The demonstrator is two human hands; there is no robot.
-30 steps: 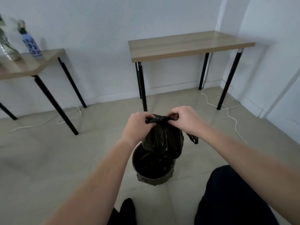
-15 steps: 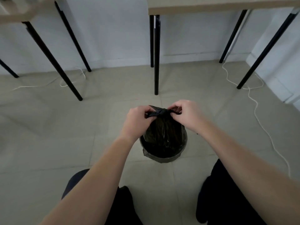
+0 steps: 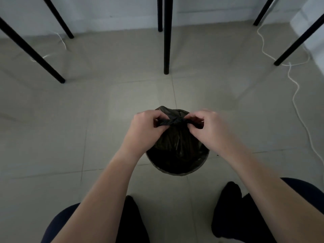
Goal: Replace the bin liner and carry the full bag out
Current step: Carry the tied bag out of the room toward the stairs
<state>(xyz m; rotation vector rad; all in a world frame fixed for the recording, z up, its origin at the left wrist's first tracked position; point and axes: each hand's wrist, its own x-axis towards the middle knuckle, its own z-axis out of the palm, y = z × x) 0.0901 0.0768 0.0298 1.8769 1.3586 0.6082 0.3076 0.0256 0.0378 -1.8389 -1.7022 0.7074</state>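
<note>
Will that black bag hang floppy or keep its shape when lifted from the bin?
Probably floppy: the black bag is thin creased film, its neck twisted between the left hand and right hand. Likely light, since it looks slack. The bin might tip or lift with it.

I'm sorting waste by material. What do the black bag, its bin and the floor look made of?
Black bag: thin plastic film, faintly glossy; it crumples and twists into a knot. Bin: dark, dull wall, probably plastic; too dim to be sure. Floor: pale glazed tile, judging by grout lines and reflections.
</note>
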